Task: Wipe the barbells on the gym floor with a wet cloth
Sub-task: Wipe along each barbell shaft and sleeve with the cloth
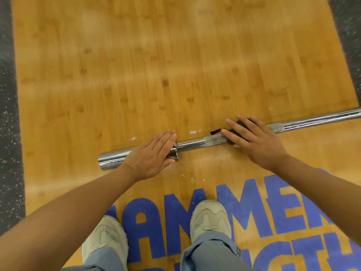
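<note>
Plainly, the barbell [193, 142] lies flat on the wooden platform [136, 65], running from a thick chrome sleeve at the person's left up and away to the right edge of view. Its shaft is smooth and mirror-bright except for two dull, rough knurled bands. A dark cloth [237, 127] sits over the shaft between those bands, one corner poking out toward the left.

The right hand [256, 142] lies on the cloth with fingers straight and slightly spread, pressing it down onto the metal; a flat palm likely keeps the damp fabric in full contact with the round bar for a sliding stroke. The left hand [151, 153] rests open, fingers straight and together, across the sleeve just at its collar, probably to stop the bar rolling on the slick boards.

Around it, the platform is glossy honey-coloured planking with a few white flecks near the bar. Large blue letters [244, 216] are painted nearer the person, whose pale shoes [212, 220] stand on them. Speckled black rubber flooring [9, 133] borders the wood.
</note>
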Available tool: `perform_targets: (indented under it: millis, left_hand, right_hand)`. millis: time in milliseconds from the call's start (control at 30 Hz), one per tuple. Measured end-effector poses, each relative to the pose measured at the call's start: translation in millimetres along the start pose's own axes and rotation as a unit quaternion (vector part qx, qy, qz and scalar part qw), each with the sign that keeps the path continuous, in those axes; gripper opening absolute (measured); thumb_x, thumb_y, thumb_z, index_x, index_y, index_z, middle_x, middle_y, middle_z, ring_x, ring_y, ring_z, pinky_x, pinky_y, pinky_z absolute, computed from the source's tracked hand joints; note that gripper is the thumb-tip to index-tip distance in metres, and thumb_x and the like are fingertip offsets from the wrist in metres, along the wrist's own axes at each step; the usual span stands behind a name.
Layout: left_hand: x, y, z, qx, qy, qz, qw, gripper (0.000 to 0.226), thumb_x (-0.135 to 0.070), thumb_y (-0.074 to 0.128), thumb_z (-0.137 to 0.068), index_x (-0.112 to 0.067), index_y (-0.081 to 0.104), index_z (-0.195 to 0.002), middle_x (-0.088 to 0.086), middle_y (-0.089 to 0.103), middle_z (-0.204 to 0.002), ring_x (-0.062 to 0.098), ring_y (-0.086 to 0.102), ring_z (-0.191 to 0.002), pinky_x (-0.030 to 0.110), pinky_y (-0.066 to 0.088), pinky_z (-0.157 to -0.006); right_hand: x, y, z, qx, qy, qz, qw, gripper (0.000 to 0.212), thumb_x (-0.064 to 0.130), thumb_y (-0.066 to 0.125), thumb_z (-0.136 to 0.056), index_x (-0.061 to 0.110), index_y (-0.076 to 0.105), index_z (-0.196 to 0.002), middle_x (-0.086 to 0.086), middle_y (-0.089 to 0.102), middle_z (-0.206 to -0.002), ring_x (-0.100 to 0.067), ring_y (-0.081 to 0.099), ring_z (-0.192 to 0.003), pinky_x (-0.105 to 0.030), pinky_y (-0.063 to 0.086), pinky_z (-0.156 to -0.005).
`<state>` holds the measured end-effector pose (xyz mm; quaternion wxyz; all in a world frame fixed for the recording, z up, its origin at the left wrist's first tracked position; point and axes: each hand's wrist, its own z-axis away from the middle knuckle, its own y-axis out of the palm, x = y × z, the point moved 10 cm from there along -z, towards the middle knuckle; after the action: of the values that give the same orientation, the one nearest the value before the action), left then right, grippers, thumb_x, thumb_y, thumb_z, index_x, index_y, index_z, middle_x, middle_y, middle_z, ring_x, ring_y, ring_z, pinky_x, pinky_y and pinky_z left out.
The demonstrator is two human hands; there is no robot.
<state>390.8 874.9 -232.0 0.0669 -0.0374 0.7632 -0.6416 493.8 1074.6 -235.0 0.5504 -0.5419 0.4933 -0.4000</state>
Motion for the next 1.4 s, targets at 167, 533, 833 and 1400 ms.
perform_targets:
  millis: [167,533,833,1400]
  left_hand:
    - [2,3,-1,0.013,-0.008,-0.002,1.000,0.062,-0.042,0.021,-0.108,0.008,0.030,-0.142,0.027,0.049,-0.141,0.036,0.051,-0.130,0.041,0.029,-0.113]
    - [2,2,-1,0.019,-0.007,0.008,1.000,0.061,-0.043,0.023,-0.108,0.007,0.030,-0.142,0.027,0.048,-0.142,0.035,0.048,-0.131,0.040,0.029,-0.114]
    - [1,1,-2,0.026,-0.005,0.007,1.000,0.062,-0.044,0.023,-0.107,0.008,0.030,-0.142,0.027,0.049,-0.141,0.035,0.050,-0.130,0.039,0.031,-0.114]
    - [1,1,0,0.005,0.000,0.014,1.000,0.063,-0.044,0.025,-0.107,0.008,0.029,-0.143,0.029,0.048,-0.141,0.035,0.046,-0.132,0.041,0.030,-0.114]
  right_hand:
    - [21,-9,-22,-0.056,0.161,-0.029,0.985,0.043,0.034,0.032,-0.111,0.020,0.040,-0.151,-0.004,0.044,-0.154,-0.035,0.043,-0.140,-0.057,0.039,-0.107]
    - [-11,-5,-4,-0.003,0.057,-0.033,0.998,0.046,0.041,0.030,-0.110,0.018,0.041,-0.149,-0.011,0.045,-0.153,-0.035,0.049,-0.135,-0.048,0.041,-0.106]
    - [71,-1,-74,-0.002,0.062,-0.082,0.995,0.045,0.041,0.034,-0.105,0.023,0.057,-0.139,-0.004,0.054,-0.146,-0.035,0.059,-0.122,-0.046,0.051,-0.090]
    - [43,-4,-50,0.016,0.095,-0.062,0.993,0.047,0.041,0.025,-0.109,0.024,0.049,-0.146,-0.006,0.049,-0.150,-0.036,0.050,-0.132,-0.049,0.041,-0.104]
